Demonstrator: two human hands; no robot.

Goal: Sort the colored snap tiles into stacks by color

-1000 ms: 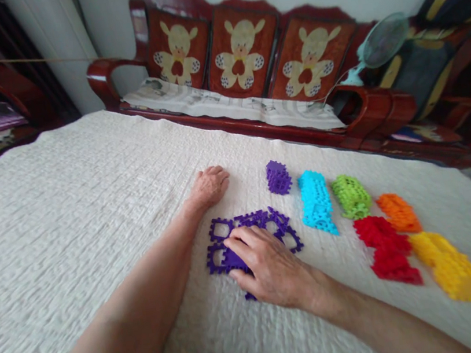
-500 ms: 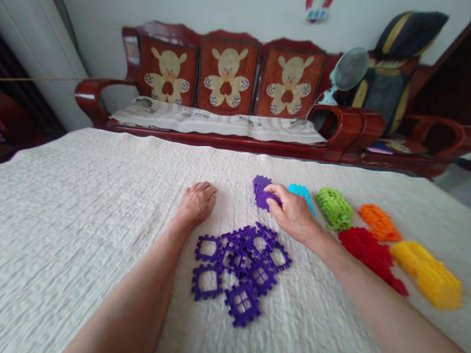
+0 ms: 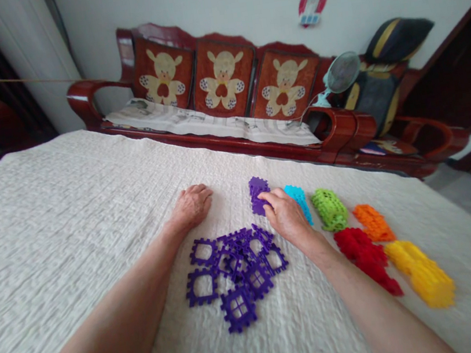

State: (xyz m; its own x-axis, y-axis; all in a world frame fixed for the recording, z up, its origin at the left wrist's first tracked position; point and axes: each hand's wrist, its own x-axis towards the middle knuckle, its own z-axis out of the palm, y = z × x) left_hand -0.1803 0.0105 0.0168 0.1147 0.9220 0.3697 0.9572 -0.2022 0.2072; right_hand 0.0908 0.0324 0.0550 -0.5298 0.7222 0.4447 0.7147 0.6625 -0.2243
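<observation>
My right hand (image 3: 287, 215) is at the right edge of a small stack of purple interlocking toy tiles (image 3: 259, 188). Its index finger touches the stack, and the thumb sits a little apart below; no tile shows between them. Palm down on the quilted cover, my left hand (image 3: 195, 203) rests with fingers loosely laid out, holding nothing. Nearer to me, between my forearms, lies a loose heap of purple tiles (image 3: 257, 279). Many are open square frames with toothed edges, and some have window crossbars.
Right of my hand lie light blue tiles (image 3: 299, 202), green tiles (image 3: 330, 210), orange tiles (image 3: 373, 222), red tiles (image 3: 365, 257) and yellow tiles (image 3: 422, 273). They rest on a white quilted cover (image 3: 71, 223). Beyond stand a wooden sofa (image 3: 89, 100) and a small fan (image 3: 341, 74).
My right thumb and index finger held a purple tile over the stack; now it lies with the stack and the grip has loosened. My left hand stays put. The view has shifted slightly.
</observation>
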